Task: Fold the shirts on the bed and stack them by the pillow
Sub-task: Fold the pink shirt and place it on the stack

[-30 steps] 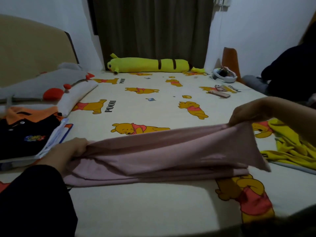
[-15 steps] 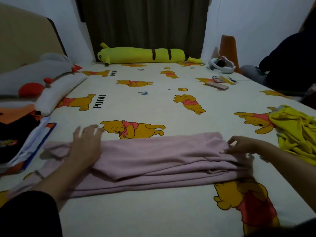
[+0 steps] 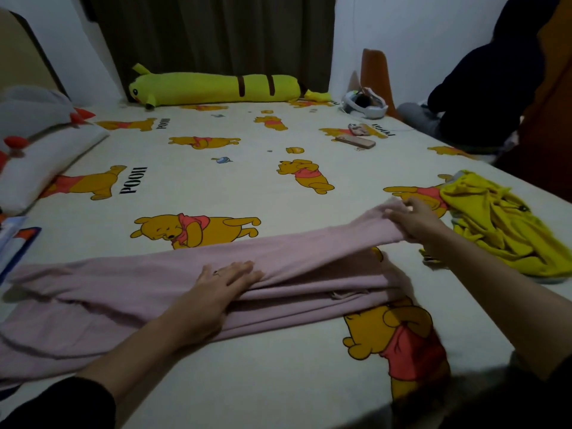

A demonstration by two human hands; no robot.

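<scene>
Dim bedroom light falls on a bed with a Winnie-the-Pooh sheet, where a pink shirt, already folded into a long band, lies across the near side. The left hand presses flat on its middle, fingers straight. The right hand pinches the band's right end, lifted just off the sheet. A crumpled yellow shirt waits just beside that hand; the pillow lies well apart, far left. To fold cleanly, the left hand should probably hold the crease line firm while the right carries its end over, edges matched, before smoothing.
</scene>
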